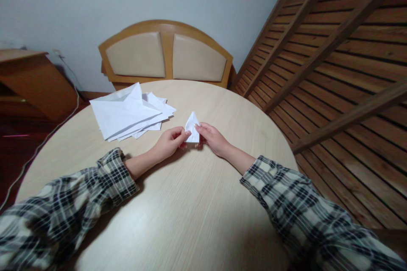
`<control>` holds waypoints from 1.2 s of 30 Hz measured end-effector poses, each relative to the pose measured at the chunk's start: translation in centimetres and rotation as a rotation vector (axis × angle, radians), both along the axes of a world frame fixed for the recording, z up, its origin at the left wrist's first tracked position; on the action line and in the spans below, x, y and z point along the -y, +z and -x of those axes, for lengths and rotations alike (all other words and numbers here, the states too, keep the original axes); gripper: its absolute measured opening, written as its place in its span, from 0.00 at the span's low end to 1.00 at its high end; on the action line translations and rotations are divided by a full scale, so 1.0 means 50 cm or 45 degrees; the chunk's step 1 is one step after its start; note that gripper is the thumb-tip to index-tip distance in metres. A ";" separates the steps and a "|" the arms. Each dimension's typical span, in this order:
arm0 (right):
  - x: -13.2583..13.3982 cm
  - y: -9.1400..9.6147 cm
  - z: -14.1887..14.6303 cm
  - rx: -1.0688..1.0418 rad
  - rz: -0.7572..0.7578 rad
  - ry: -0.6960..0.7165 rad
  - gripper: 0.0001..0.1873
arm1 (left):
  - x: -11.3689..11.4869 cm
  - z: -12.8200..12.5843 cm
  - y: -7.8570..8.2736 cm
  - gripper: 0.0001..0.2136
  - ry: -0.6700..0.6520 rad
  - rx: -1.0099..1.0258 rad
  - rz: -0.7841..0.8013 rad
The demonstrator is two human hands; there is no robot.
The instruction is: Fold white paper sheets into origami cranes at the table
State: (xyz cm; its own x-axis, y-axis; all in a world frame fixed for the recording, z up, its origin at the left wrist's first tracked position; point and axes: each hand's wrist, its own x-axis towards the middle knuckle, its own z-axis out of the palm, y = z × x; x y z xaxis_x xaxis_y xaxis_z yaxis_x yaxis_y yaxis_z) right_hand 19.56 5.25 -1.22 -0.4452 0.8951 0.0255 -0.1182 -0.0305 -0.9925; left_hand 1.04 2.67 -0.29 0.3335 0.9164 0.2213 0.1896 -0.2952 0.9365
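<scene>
A small piece of folded white paper, pointed at its far end and straight along its near edge, is held up between both hands over the table. My left hand pinches its left side, thumb on top. On the right side, my right hand grips it with the thumb on the front face. The fingers behind the paper are mostly hidden. Beyond my left hand lies a loose pile of creased white paper sheets, overlapping at different angles.
The round wooden table fills the foreground. Behind it stands a wooden headboard with two beige panels. A slatted wooden partition rises at right. At left are a wooden cabinet and a white cable.
</scene>
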 end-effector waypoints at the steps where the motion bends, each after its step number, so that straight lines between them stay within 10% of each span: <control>1: 0.001 0.002 0.000 0.020 0.002 0.030 0.22 | 0.000 0.000 0.000 0.18 0.017 -0.001 -0.006; 13: 0.008 0.011 -0.006 0.111 -0.045 0.179 0.07 | 0.002 -0.002 0.000 0.18 0.121 -0.044 -0.048; 36: 0.007 0.001 -0.002 0.131 -0.164 0.129 0.09 | 0.003 -0.001 -0.005 0.15 0.094 -0.156 -0.085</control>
